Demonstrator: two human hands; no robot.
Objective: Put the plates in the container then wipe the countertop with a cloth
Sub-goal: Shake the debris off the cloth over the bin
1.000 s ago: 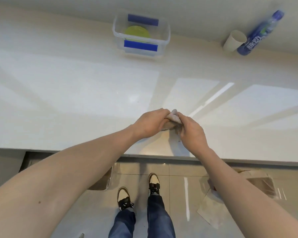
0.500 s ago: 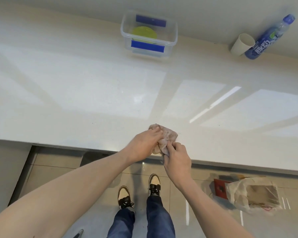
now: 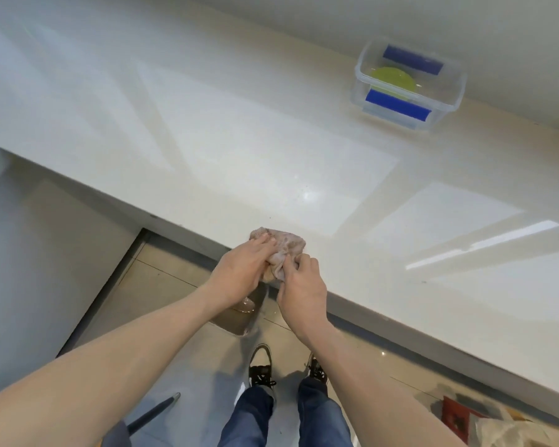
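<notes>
Both hands gripped the crumpled cloth [image 3: 283, 250] at the desk's [image 3: 239, 150] near edge: the left hand [image 3: 244, 267] pressed over it, the right hand [image 3: 300, 288] pinched its lower corner. Well apart, the clear container [image 3: 409, 83] held a green plate [image 3: 392, 80].

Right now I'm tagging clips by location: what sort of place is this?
Probably a home kitchen: a long pale stone countertop against a wall, a clear food container holding a green plate, and tiled floor below.
</notes>
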